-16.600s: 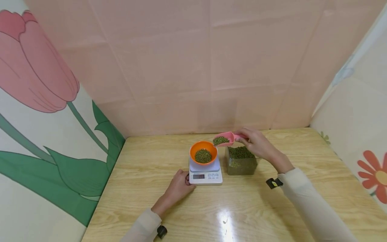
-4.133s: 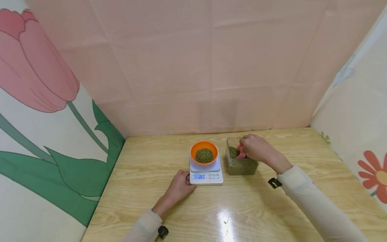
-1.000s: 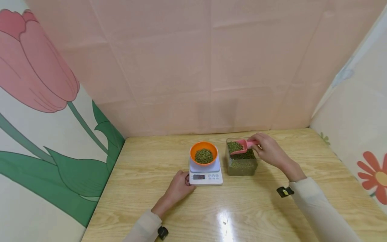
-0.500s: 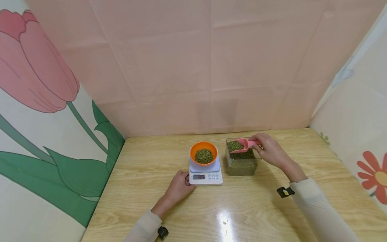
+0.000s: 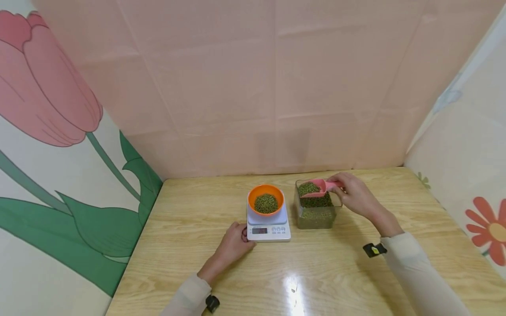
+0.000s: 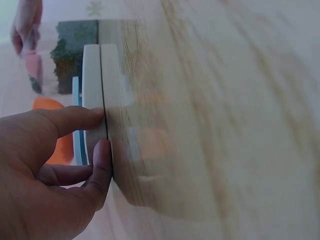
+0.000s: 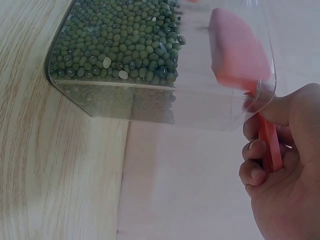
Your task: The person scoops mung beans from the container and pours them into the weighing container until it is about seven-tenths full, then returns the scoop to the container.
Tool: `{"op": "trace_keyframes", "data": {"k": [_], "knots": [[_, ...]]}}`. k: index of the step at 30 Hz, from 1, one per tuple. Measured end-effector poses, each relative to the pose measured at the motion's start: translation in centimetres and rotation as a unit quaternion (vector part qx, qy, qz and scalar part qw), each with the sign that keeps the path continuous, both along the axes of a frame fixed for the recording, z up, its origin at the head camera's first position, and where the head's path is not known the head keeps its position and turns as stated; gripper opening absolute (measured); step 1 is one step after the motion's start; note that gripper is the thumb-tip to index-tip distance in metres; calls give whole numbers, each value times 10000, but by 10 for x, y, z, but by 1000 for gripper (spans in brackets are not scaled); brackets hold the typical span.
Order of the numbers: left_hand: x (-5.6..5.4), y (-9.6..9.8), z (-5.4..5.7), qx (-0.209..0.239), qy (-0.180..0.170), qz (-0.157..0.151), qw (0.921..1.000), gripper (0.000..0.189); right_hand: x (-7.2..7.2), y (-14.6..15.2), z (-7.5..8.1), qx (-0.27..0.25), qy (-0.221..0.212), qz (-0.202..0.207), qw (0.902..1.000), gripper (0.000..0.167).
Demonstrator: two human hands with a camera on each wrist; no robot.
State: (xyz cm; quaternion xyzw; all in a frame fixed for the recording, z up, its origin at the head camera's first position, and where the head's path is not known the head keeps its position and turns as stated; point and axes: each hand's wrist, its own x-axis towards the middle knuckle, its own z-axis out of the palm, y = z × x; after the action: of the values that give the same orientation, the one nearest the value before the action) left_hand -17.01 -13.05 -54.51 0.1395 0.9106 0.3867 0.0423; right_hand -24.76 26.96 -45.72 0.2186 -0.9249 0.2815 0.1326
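Note:
My left hand (image 5: 233,243) holds the near left corner of a white digital kitchen scale (image 5: 269,220), thumb and fingers at its edge in the left wrist view. An orange bowl (image 5: 256,193) with green mung beans (image 5: 265,203) sits on the scale's platform; the display looks dark. To the right stands a clear rectangular container (image 5: 316,222), partly filled with mung beans (image 7: 115,45). My right hand (image 5: 353,192) grips the handle of a pink scoop (image 7: 237,50), held at the container's top, over the beans inside. A heap of beans lies in the scoop.
The wooden table (image 5: 189,206) ends at a pink-covered back wall (image 5: 221,131), close behind the scale and container. Painted side walls stand left and right. A bright light reflection (image 5: 294,289) lies on the table in front.
Seconds ago the scoop was down in the container's beans and the display lit; now it is loaded above them. Over the last second it has risen slightly. The left hand has stayed put.

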Motion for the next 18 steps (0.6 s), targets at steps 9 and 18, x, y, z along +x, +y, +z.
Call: {"op": "trace_keyframes", "data": {"k": [9,18], "knots": [[0,0,0,22,-54,9,10000,31,1,2,2,-119,-26,-57,9999,16],[1,0,-2,-55,122,34,9999,32,2,6,0,-198,-107,-110,9997,16]]}}
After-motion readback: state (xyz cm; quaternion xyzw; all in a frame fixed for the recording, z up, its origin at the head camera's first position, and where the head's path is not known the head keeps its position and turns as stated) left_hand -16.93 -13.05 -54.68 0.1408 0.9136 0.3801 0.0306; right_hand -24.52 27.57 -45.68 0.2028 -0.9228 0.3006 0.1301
